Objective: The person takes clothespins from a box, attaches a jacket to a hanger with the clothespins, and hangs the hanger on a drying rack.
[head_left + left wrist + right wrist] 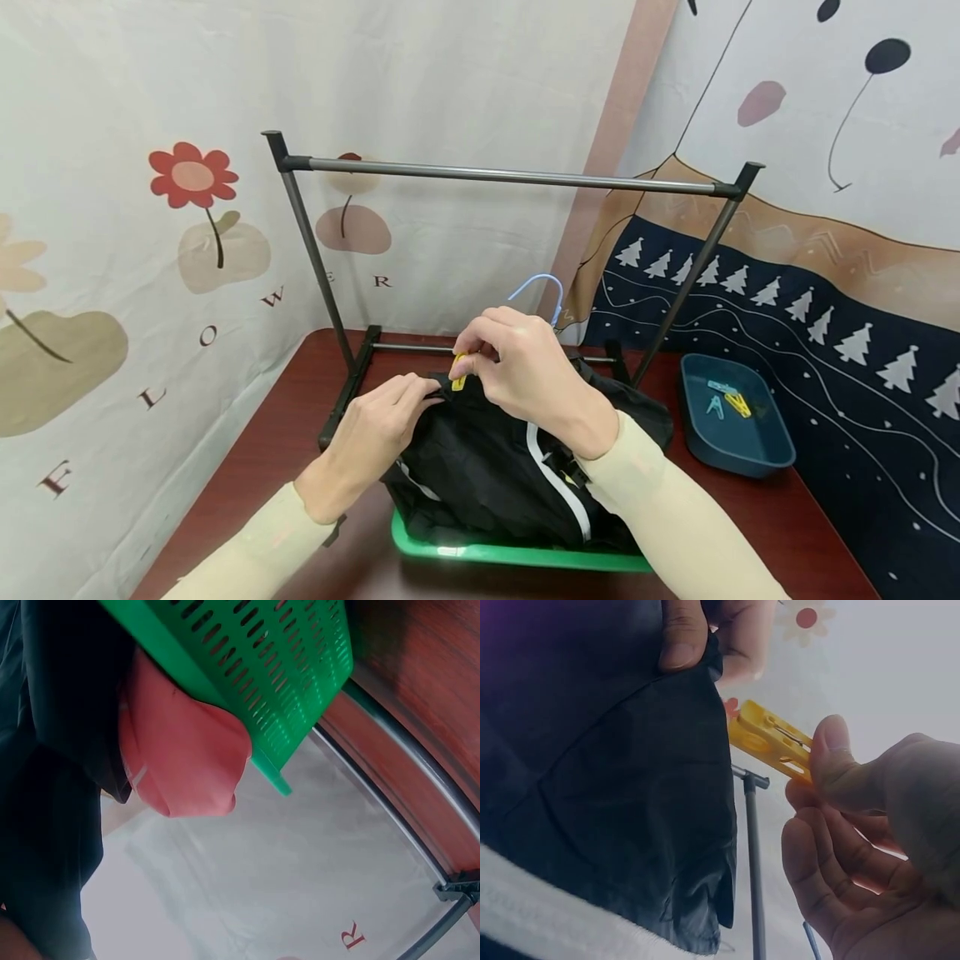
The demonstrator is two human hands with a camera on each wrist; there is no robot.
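Observation:
A black garment (480, 467) with white trim is bunched up over a green basket (517, 557). My left hand (382, 421) pinches its upper edge between thumb and fingers, as the right wrist view also shows. Between the thumb and fingertips of my right hand (525, 367) is a yellow clothespin (772, 739). The pin's far end meets the garment's edge just beside my left fingers; whether it clips the cloth I cannot tell. A blue hanger hook (551, 287) rises behind my right hand, the rest of the hanger being hidden.
Behind the basket stands a metal rack with a horizontal bar (495, 174). At the right of the table (247, 467), a dark blue tray (750, 446) holds several blue and yellow clothespins (738, 406). Pink cloth (187, 750) hangs at the basket's side in the left wrist view.

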